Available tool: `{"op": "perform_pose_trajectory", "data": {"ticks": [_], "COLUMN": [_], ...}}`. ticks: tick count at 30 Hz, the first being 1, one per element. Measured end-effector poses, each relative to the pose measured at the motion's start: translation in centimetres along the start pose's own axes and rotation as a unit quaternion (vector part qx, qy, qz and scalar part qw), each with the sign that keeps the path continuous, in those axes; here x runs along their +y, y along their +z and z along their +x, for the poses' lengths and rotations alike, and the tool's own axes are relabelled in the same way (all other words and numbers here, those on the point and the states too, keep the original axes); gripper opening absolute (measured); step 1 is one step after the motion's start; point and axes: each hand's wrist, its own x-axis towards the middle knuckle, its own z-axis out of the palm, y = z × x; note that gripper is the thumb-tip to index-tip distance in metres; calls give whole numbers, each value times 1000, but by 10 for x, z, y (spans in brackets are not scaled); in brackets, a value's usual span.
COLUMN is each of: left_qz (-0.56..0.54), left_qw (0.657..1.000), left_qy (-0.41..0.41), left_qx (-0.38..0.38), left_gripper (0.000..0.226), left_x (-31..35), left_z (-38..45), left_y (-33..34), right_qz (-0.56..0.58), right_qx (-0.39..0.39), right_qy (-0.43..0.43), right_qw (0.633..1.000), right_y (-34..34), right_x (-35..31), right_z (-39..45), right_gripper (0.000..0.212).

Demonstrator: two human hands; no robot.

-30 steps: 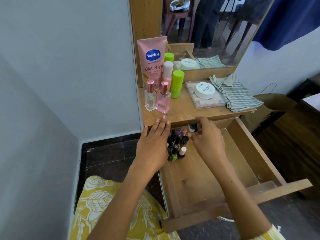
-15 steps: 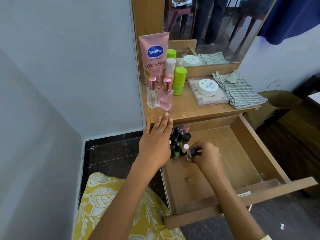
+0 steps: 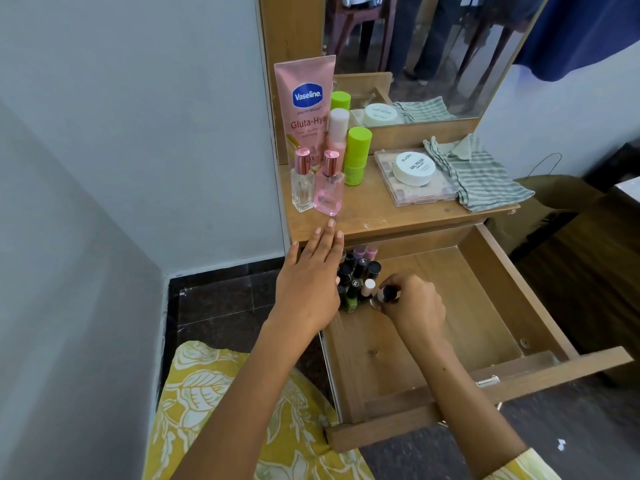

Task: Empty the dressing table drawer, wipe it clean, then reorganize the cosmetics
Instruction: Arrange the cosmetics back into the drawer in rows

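While right hand (image 3: 412,304) grips bottle (image 3: 386,295), drawer (image 3: 485,292) holds nail polishes (image 3: 356,271).

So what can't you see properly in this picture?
- Nail polish bottles, head view: the left hand covers part of the cluster.
- Bottle in the right hand: fingers hide its body.
- Vaseline tube: its lower print sits behind the perfume bottles.

Home bedroom corner, wooden dressing table (image 3: 398,220) with mirror (image 3: 433,46), cosmetics, tiled floor (image 3: 225,299)
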Motion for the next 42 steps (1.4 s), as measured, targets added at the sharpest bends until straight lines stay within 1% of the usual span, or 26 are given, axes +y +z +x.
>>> {"op": "perform_pose_trajectory", "data": {"ticks": [9, 13, 16, 21, 31, 34, 42], "left_qz": [0, 1, 2, 0, -3, -5, -7], "left_qw": [1000, 1000, 1000, 1000, 1000, 1000, 1000], "left_qy": [2, 0, 0, 0, 1, 1, 0], "left_qx": [-6, -6, -7, -11, -3, -4, -5], "left_gripper": [70, 69, 70, 69, 70, 70, 69], "left_x": [0, 0, 1, 0, 0, -1, 0], "left_z": [0, 0, 0, -1, 0, 0, 0], "left_y": [0, -1, -1, -2, 0, 0, 0], "right_qz": [51, 71, 63, 58, 96, 100, 57], "right_qx": [6, -1, -3, 0, -11, -16, -8], "right_qy": [-16, -23, -25, -27, -8, -16, -28], "right_qw": [999, 997, 998, 998, 995, 995, 998], "right_y": [3, 6, 8, 9, 8, 6, 3], "right_x": [4, 6, 7, 7, 12, 11, 7], "right_z": [4, 8, 11, 10, 9, 9, 6], "right_gripper": [14, 22, 27, 18, 22, 17, 8]}}
